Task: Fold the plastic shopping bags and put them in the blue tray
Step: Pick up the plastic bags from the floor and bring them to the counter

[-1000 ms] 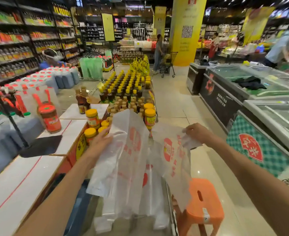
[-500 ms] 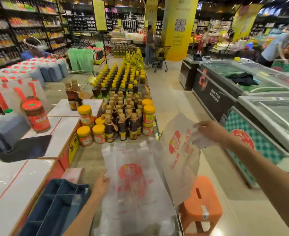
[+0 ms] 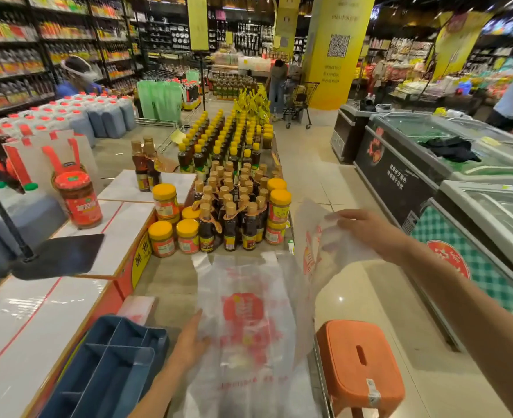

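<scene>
A clear plastic shopping bag (image 3: 246, 321) with a red logo lies flat on the low display surface, handles pointing away from me. My left hand (image 3: 192, 342) presses flat on its left edge, fingers together. My right hand (image 3: 367, 229) holds a second clear bag (image 3: 315, 254) up in the air to the right, and it hangs down beside the flat one. The blue tray (image 3: 107, 366) with dividers sits at the lower left. A small folded bag (image 3: 136, 309) lies just beyond the tray.
Rows of sauce bottles (image 3: 231, 206) and yellow-lidded jars (image 3: 164, 203) stand right behind the flat bag. An orange stool (image 3: 361, 363) is at my right. A black stand base (image 3: 59, 254) rests on the white counter at left. Freezer chests (image 3: 460, 188) line the aisle.
The left hand lowered its bag from the air and laid it flat on the surface. The right hand stays raised with the second bag, now a little farther right.
</scene>
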